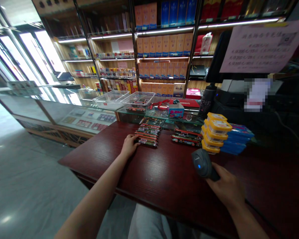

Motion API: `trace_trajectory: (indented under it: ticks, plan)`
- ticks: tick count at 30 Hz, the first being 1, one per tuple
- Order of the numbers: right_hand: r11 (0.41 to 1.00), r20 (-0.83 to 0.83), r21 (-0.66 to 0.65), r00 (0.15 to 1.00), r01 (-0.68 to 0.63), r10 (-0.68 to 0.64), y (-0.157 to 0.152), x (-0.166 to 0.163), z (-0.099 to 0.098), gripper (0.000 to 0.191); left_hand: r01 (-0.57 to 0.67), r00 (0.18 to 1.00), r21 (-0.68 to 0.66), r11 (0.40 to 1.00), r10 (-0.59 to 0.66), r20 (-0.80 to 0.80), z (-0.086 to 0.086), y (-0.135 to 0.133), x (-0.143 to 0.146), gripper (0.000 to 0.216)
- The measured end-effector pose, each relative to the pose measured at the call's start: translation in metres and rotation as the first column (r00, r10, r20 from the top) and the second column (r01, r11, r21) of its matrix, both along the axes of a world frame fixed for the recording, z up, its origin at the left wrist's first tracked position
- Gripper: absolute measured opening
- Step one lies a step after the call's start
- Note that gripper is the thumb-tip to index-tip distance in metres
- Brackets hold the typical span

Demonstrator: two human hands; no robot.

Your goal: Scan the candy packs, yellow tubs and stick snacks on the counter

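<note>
Head camera view: one scanner [201,163] is in the right hand [226,186], whose grip is wrapped around the handle. One left hand [130,145] touches the left side of a row of packets [148,135] at its near end (I cannot tell whether its grip pinches one or only rests there). Two groups of packets lie on the table [151,169]: this overlapping row and a second pile [186,136] just to its right. Farther right, yellow-lidded tubs [215,134] stand at least four high beside one stack of blue packs [236,141].

Dark reddish wood, slightly shiny, forms the table top. Grey floor [40,179] and a glass display case [57,114] show at left; lit shelves [164,57] at the back carry four blue boxes [178,12] up top.

Two clear bins [111,99] sit beyond the table; the right one holds dark packets. Flat packs [92,125] lie inside the display case.
</note>
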State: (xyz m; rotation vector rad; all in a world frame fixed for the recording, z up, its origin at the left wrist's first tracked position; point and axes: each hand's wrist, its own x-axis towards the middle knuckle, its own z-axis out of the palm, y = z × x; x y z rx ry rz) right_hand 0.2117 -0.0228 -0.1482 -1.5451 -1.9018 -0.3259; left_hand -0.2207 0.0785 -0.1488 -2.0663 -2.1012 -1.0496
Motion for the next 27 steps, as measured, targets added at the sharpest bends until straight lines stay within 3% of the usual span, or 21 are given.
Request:
trace_trajectory:
  ticks: [11,16,21,27]
  plan:
    - [1.000,-0.030,-0.006,1.000,-0.001,0.001,-0.002,0.000,0.003,0.033,0.019,0.997,0.059,0.998,-0.014,-0.080,0.014,-0.013,0.029,0.056]
    - [0.998,0.003,0.031,0.999,-0.045,0.045,0.002,0.004,0.000,0.032,0.098,0.989,0.074,0.992,-0.089,-0.118,0.019,-0.010,0.067,0.057]
    - [0.999,-0.015,0.037,0.999,-0.030,0.031,0.001,0.002,0.002,0.031,0.256,0.959,0.066,0.964,-0.245,-0.140,0.023,-0.004,0.112,0.054]
    - [1.000,-0.031,-0.003,0.999,-0.019,0.019,-0.001,-0.001,0.007,0.031,0.359,0.925,0.035,0.932,-0.351,-0.146,0.021,0.024,0.164,0.037]
